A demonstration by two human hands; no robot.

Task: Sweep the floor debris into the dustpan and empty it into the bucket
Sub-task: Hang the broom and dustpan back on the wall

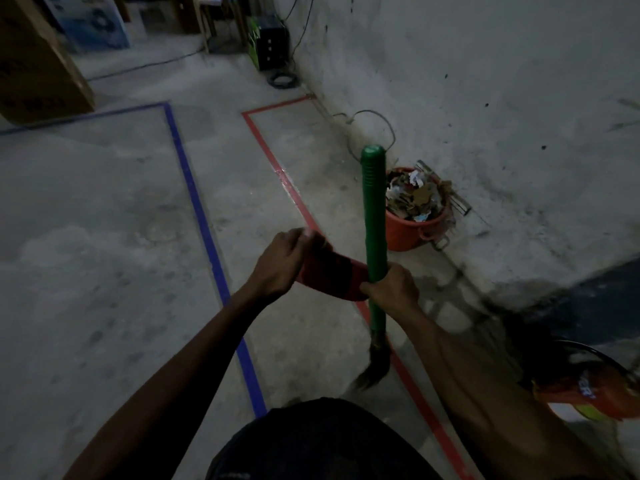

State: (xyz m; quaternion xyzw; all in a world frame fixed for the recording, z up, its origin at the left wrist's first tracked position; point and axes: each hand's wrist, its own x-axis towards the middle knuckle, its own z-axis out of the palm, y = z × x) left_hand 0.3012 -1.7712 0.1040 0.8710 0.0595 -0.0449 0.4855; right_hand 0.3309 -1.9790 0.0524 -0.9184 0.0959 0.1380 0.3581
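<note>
Standing short of the heaped bucket [414, 216], the person's right hand [393, 289] grips the broom [374, 216], left hand [277, 263] holds the dustpan [332, 277], seemingly between sweeps; the next pass likely requires lowering both.

What I can't make out

My left hand [277, 263] covers one end of the dustpan [334, 278], my right hand [393, 289] the other; the broom [374, 216] bristles blur into shadow, and the bucket [407, 233] scraps are too small to tell apart.
</note>
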